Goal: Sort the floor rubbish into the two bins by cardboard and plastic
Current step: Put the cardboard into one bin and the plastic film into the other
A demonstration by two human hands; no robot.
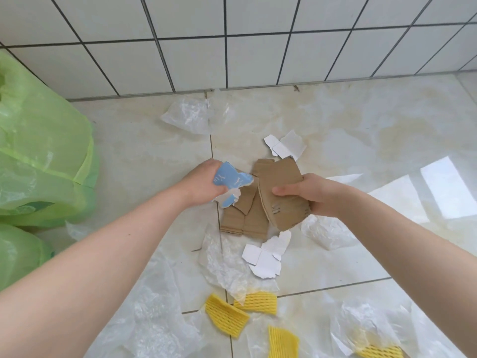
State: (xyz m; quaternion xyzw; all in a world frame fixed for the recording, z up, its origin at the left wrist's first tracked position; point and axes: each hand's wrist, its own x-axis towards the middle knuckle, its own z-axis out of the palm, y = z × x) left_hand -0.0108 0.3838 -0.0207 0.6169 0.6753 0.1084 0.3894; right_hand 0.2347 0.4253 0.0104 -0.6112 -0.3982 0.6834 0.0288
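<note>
My left hand (pixel 204 183) grips a torn blue-and-white card piece (pixel 231 178) above the floor. My right hand (pixel 307 195) holds a stack of brown cardboard pieces (pixel 281 192), thumb on top. More brown cardboard (pixel 245 218) hangs or lies just below, between the hands. White card scraps lie on the tiles beyond (pixel 285 146) and nearer (pixel 265 254). Clear plastic wrap (pixel 188 115) lies by the wall, another sheet (pixel 224 264) below the cardboard. Two bins lined with green bags stand at the left, one far (pixel 44 151), one near (pixel 18 254).
Yellow foam net sleeves (pixel 224 315) lie near the bottom among more clear plastic sheets (pixel 154 319). A small crumpled plastic piece (pixel 325 233) sits under my right forearm. A white tiled wall (pixel 232 47) closes the far side; the glossy floor runs on to the right.
</note>
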